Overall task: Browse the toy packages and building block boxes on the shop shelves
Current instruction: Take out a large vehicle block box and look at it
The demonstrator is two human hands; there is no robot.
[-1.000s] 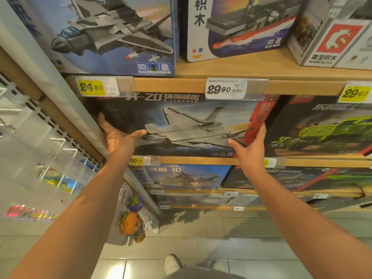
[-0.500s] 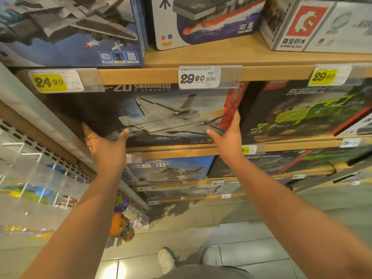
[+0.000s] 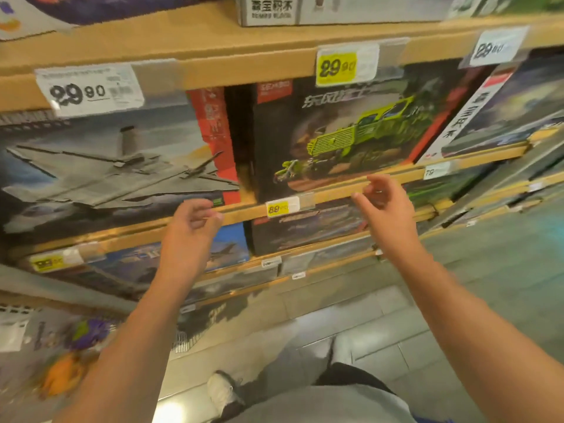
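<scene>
Grey cloth of the person's garment point(image 3: 323, 404) is filling the near edge at 6 o'clock, with one pale shoe point(image 3: 221, 392) showing on the tiled floor point(image 3: 381, 325) beside it. Both bare forearms are reaching up and away from that edge. At 9 o'clock of centre, the left hand point(image 3: 190, 230) is hovering in front of the wooden shelf edge point(image 3: 244, 213), fingers loosely curled and holding nothing. At 3 o'clock of centre, the right hand point(image 3: 386, 206) is hovering likewise, fingers relaxed and parted, also holding nothing (contact with the shelf edge cannot be determined). Behind the left hand, at 10 o'clock, the grey jet box point(image 3: 122, 169) is standing on the shelf. Just beside it, at 12 o'clock above the right hand, the green truck box point(image 3: 345, 138) is standing on the same shelf. Farther up, the yellow price tag point(image 3: 335, 67) and the white price tag point(image 3: 91, 90) are hanging from the upper shelf.
</scene>
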